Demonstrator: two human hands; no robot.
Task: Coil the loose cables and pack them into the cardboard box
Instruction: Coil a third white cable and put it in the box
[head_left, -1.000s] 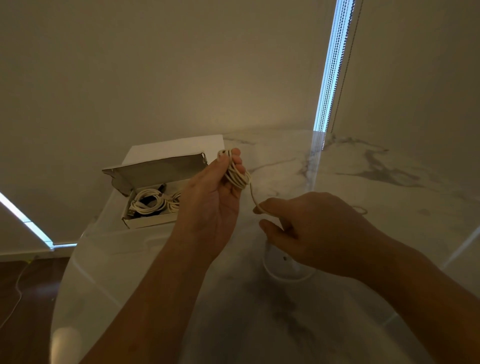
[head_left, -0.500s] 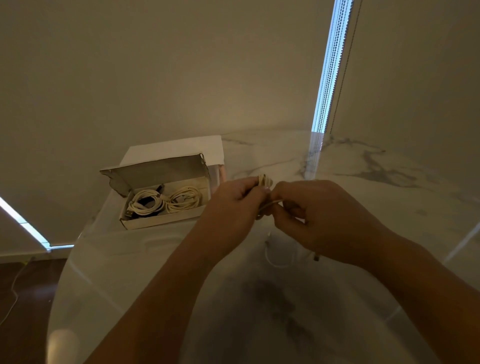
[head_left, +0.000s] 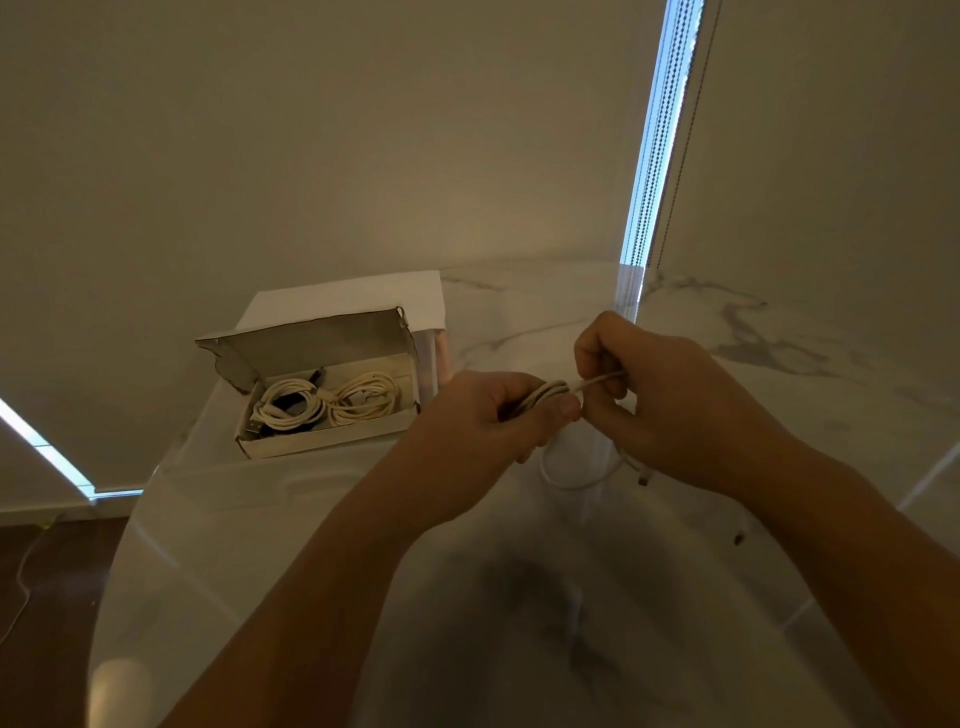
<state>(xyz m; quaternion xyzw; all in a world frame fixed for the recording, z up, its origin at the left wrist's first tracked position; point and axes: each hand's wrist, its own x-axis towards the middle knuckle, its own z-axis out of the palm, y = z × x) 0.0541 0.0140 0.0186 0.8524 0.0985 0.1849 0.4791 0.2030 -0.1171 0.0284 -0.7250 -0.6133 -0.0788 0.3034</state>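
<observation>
Right of the open cardboard box (head_left: 322, 441) on the bench (head_left: 249, 519), the left hand (head_left: 483, 415) grips a coiled white cable (head_left: 545, 397); the right hand (head_left: 670, 400) pinches its loose strand.

The small open grey cardboard box (head_left: 332, 441) sits at the far left of the glossy white marble table (head_left: 779, 374). Its raised lid (head_left: 311, 343) walls off the far side, and two coiled white cables (head_left: 332, 402) fill its floor. Right of the box, bare marble runs to the wall.
</observation>
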